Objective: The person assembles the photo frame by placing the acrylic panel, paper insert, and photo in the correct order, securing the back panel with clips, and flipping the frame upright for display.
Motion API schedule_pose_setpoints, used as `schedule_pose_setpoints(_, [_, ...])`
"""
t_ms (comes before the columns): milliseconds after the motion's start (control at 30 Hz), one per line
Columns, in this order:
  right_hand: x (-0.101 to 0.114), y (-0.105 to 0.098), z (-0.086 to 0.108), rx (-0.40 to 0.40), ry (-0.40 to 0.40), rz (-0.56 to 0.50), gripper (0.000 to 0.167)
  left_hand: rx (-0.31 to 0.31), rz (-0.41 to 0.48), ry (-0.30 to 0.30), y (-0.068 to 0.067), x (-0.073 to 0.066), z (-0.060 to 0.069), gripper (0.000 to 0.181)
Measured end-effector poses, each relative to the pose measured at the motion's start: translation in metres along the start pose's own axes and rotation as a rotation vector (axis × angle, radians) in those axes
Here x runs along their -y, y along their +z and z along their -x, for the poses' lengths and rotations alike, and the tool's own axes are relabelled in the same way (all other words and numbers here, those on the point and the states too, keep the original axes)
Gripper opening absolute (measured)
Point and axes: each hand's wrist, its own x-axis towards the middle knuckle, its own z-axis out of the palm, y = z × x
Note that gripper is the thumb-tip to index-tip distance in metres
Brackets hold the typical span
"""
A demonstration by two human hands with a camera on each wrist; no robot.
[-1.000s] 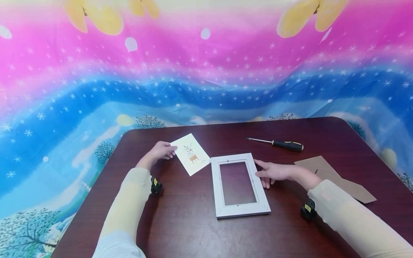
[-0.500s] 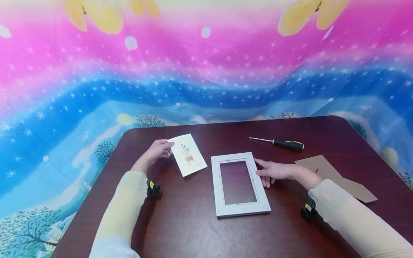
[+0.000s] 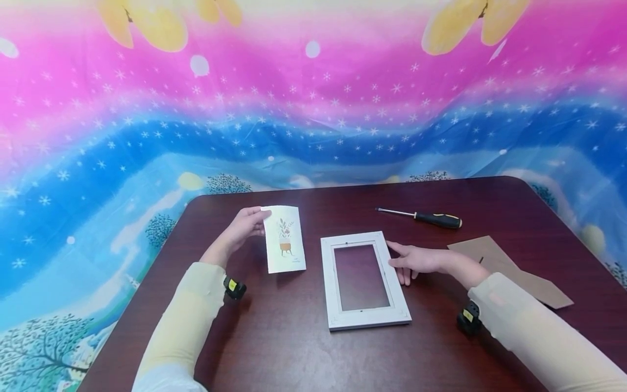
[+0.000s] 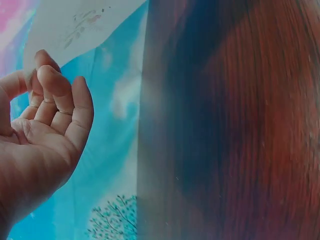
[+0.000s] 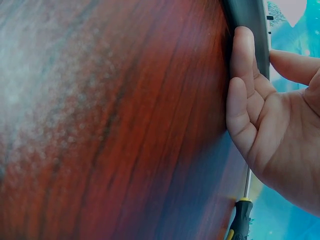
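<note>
My left hand (image 3: 246, 226) pinches the upper left corner of a white card (image 3: 285, 239), held up above the table. Its printed potted plant faces me. The same card (image 4: 85, 30) is partly visible in the left wrist view, where thumb and fingers meet at its edge. To the right, a white picture frame (image 3: 333, 283) lies flat on the table with its opening bare of any picture. My right hand (image 3: 418, 261) rests against the frame's right edge, loosely bent fingers at its side. In the right wrist view the hand (image 5: 275, 120) touches the frame's dark-looking side (image 5: 250, 30).
A screwdriver (image 3: 436, 219) with a black and yellow handle lies behind the frame, toward the right. Brown backing board (image 3: 490, 253) lies beyond my right forearm. The dark wooden table (image 3: 274, 337) ends at a colourful cloth backdrop (image 3: 313, 120).
My left hand has lifted the card and turned it from a slant to nearly upright, away from the frame's corner. The right hand and the frame stay in place.
</note>
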Motion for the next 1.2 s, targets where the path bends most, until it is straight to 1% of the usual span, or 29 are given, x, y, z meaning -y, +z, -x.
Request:
schedule_pose_setpoints(133, [0.001,0.000,0.000,0.002,0.000,0.000,0.073,-0.007,0.014,0.020,0.009,-0.010,0.006,0.026])
schedule_pose_setpoints(233, [0.001,0.000,0.001,0.004,-0.002,-0.001,0.073,-0.019,0.019,0.051,0.016,-0.017,0.009,0.023])
schedule_pose_setpoints(433, [0.001,0.000,0.000,0.001,0.008,0.000,0.073,-0.032,0.024,0.132,0.028,-0.028,0.014,0.039])
schedule_pose_setpoints(533, [0.000,0.000,0.000,0.001,0.009,-0.001,0.074,-0.035,0.038,0.158,0.034,-0.034,0.016,0.040])
schedule_pose_setpoints(600, [0.000,0.000,0.000,0.002,0.008,0.001,0.074,-0.029,0.030,0.169,0.039,-0.037,0.017,0.040])
schedule_pose_setpoints(700, [0.000,0.000,-0.001,0.001,0.010,0.002,0.074,-0.024,0.019,0.191,0.049,-0.043,0.019,0.040])
schedule_pose_setpoints(800, [0.000,0.000,-0.001,-0.001,0.013,0.005,0.074,-0.007,0.008,0.216,0.060,-0.048,0.022,0.041])
schedule_pose_setpoints(933, [0.001,-0.001,-0.001,-0.001,0.015,0.006,0.074,0.040,0.006,0.220,0.075,-0.052,0.023,0.041])
schedule_pose_setpoints(1067, [0.000,-0.001,0.000,-0.001,0.012,0.004,0.075,0.080,0.001,0.192,0.091,-0.054,0.022,0.041])
schedule_pose_setpoints(1200, [0.000,0.000,0.000,-0.003,0.007,-0.001,0.075,0.106,-0.002,0.171,0.105,-0.055,0.020,0.039])
